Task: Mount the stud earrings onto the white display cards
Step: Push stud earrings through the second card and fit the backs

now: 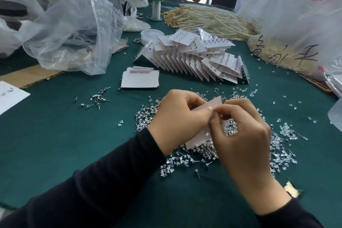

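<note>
In the middle of the frame, your left hand (177, 116) grips the white card (200, 139) above the loose studs (148, 114), and your right hand (242, 135) pinches it too; any stud between the fingers is hidden. Hold the card flat and push the pin straight through.

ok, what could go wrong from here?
1. The left hand and right hand pinch the card over the stud pile; a slipped stud would likely vanish into it.
2. The clear backs lie mixed with studs on the right, so a wrong pick seems easy.
3. The leaning row of finished cards stands just beyond; a bump might topple it.
</note>
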A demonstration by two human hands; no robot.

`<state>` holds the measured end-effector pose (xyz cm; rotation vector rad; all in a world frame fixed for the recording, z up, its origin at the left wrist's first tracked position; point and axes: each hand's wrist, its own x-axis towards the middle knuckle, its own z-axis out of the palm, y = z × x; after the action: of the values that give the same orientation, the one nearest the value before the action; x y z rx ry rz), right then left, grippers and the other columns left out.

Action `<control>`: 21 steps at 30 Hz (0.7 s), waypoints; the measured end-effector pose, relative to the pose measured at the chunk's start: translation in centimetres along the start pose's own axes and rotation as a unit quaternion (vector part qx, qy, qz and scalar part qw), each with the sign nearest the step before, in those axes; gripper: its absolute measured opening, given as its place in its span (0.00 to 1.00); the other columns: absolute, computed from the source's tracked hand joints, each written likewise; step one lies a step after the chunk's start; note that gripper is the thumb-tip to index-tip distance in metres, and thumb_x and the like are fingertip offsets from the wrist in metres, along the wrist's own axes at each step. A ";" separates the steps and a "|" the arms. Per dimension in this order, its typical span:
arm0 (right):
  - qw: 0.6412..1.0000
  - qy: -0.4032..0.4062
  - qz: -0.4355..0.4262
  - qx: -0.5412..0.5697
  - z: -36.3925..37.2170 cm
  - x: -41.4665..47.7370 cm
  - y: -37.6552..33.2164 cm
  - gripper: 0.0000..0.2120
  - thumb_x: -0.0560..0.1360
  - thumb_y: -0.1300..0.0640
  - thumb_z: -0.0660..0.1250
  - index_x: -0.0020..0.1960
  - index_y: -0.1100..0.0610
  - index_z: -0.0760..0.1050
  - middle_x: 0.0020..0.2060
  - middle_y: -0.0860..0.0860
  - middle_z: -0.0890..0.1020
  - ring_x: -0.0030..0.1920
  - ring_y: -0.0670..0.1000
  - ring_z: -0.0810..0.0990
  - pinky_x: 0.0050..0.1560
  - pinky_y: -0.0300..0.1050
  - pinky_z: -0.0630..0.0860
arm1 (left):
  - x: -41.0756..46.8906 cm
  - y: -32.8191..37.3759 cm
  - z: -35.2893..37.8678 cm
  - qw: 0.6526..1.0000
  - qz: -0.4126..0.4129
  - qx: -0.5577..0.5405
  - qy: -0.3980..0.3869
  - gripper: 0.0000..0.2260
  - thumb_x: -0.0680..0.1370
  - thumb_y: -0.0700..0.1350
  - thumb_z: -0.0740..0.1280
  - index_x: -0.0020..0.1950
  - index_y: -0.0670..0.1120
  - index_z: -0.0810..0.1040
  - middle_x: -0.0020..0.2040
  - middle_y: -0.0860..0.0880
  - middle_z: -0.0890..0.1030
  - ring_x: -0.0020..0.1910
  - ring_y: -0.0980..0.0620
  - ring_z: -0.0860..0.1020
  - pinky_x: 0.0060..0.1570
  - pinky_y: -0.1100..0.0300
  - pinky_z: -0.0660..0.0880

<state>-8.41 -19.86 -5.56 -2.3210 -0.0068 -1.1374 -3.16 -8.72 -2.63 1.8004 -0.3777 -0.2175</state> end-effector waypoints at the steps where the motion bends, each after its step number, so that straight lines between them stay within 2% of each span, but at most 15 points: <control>1: 1.000 0.001 0.002 0.007 -0.2 0.1 0.2 0.03 0.68 0.70 0.69 0.40 0.65 0.79 0.38 0.55 0.78 0.36 0.50 0.76 0.42 0.28 0.70 | 0.1 0.3 -0.4 0.999 -0.012 -0.022 -0.039 0.09 0.72 0.46 0.69 0.37 0.41 0.82 0.34 0.45 0.82 0.33 0.54 0.77 0.37 0.60 0.74; 3: 1.000 0.013 0.004 0.021 -0.6 0.4 0.4 0.02 0.69 0.69 0.69 0.41 0.65 0.79 0.38 0.54 0.78 0.38 0.48 0.76 0.44 0.30 0.71 | 0.6 0.7 -1.7 0.991 -0.040 -0.047 -0.117 0.18 0.73 0.55 0.66 0.42 0.38 0.81 0.38 0.45 0.82 0.37 0.51 0.79 0.41 0.60 0.76; 4: 0.999 0.023 0.004 0.026 -0.8 0.5 0.5 0.02 0.70 0.68 0.68 0.41 0.65 0.79 0.38 0.53 0.77 0.39 0.47 0.75 0.46 0.29 0.70 | 1.0 0.7 -2.5 0.991 -0.040 -0.039 -0.120 0.18 0.74 0.55 0.64 0.45 0.39 0.81 0.40 0.46 0.84 0.39 0.49 0.81 0.42 0.60 0.77; 5: 0.999 0.033 0.003 0.031 -0.9 0.5 0.6 0.02 0.70 0.67 0.67 0.42 0.64 0.79 0.39 0.53 0.77 0.41 0.46 0.74 0.48 0.28 0.68 | 1.5 0.5 -3.3 0.996 -0.025 -0.004 -0.081 0.15 0.75 0.52 0.63 0.46 0.42 0.81 0.41 0.48 0.84 0.41 0.48 0.81 0.42 0.62 0.77; 6: 0.998 0.042 0.002 0.038 -1.0 0.6 0.6 0.02 0.71 0.67 0.67 0.42 0.64 0.78 0.39 0.53 0.76 0.42 0.45 0.74 0.49 0.28 0.68 | 2.2 0.2 -4.2 0.998 -0.001 0.060 -0.007 0.10 0.76 0.49 0.64 0.47 0.44 0.81 0.40 0.50 0.84 0.39 0.49 0.81 0.38 0.65 0.77; 8: 0.996 0.056 0.003 0.064 -1.2 0.5 0.8 0.02 0.72 0.66 0.66 0.44 0.63 0.77 0.42 0.53 0.75 0.45 0.47 0.75 0.52 0.34 0.71 | 3.3 -0.7 -6.0 0.967 0.025 0.211 0.142 0.06 0.75 0.42 0.67 0.48 0.45 0.82 0.40 0.53 0.83 0.33 0.56 0.78 0.34 0.73 0.73; 9: 0.995 0.059 0.008 0.085 -1.2 0.4 0.8 0.03 0.73 0.66 0.65 0.45 0.62 0.76 0.43 0.52 0.75 0.46 0.50 0.76 0.52 0.40 0.74 | 3.8 -1.2 -6.7 0.947 0.014 0.269 0.177 0.06 0.74 0.40 0.67 0.47 0.45 0.83 0.41 0.51 0.83 0.34 0.57 0.77 0.38 0.74 0.73; 10: 0.992 0.060 0.015 0.109 -1.3 0.4 0.8 0.03 0.73 0.66 0.65 0.46 0.60 0.75 0.45 0.51 0.74 0.48 0.52 0.77 0.52 0.45 0.75 | 4.3 -1.9 -7.3 0.933 -0.008 0.310 0.181 0.06 0.73 0.40 0.67 0.45 0.44 0.83 0.43 0.48 0.83 0.39 0.54 0.78 0.45 0.70 0.73; 12: 0.986 0.057 0.034 0.153 -1.4 0.4 0.8 0.04 0.73 0.66 0.63 0.47 0.59 0.73 0.46 0.49 0.73 0.50 0.51 0.77 0.52 0.43 0.75 | 4.8 -2.8 -7.9 0.921 -0.056 0.355 0.148 0.04 0.71 0.42 0.70 0.41 0.44 0.84 0.44 0.46 0.83 0.47 0.47 0.78 0.51 0.60 0.72; 15: 0.973 0.035 0.088 0.212 -1.6 0.3 0.5 0.07 0.73 0.65 0.63 0.45 0.54 0.73 0.47 0.48 0.74 0.48 0.44 0.76 0.46 0.32 0.74 | 5.1 -3.5 -7.5 0.914 -0.077 0.380 0.123 0.05 0.69 0.47 0.73 0.39 0.46 0.84 0.43 0.46 0.83 0.45 0.48 0.76 0.47 0.61 0.69; 18: 0.957 0.008 0.143 0.251 -1.8 0.4 0.3 0.08 0.73 0.63 0.64 0.44 0.50 0.73 0.44 0.53 0.76 0.43 0.45 0.77 0.41 0.30 0.72 | 5.5 -3.8 -7.2 0.906 -0.076 0.399 0.116 0.08 0.68 0.49 0.74 0.40 0.46 0.83 0.45 0.46 0.83 0.49 0.47 0.77 0.51 0.58 0.71; 21: 0.939 -0.004 0.190 0.288 -2.0 0.4 0.4 0.09 0.74 0.66 0.65 0.43 0.53 0.75 0.38 0.53 0.80 0.36 0.42 0.77 0.32 0.29 0.70 | 5.7 -3.9 -7.4 0.905 -0.090 0.401 0.106 0.06 0.68 0.48 0.74 0.40 0.47 0.84 0.45 0.47 0.83 0.52 0.48 0.76 0.54 0.59 0.71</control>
<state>-9.50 -21.21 -4.50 -1.7105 0.0897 -0.7937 5.22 -3.24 -4.17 2.6510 -0.1422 0.0244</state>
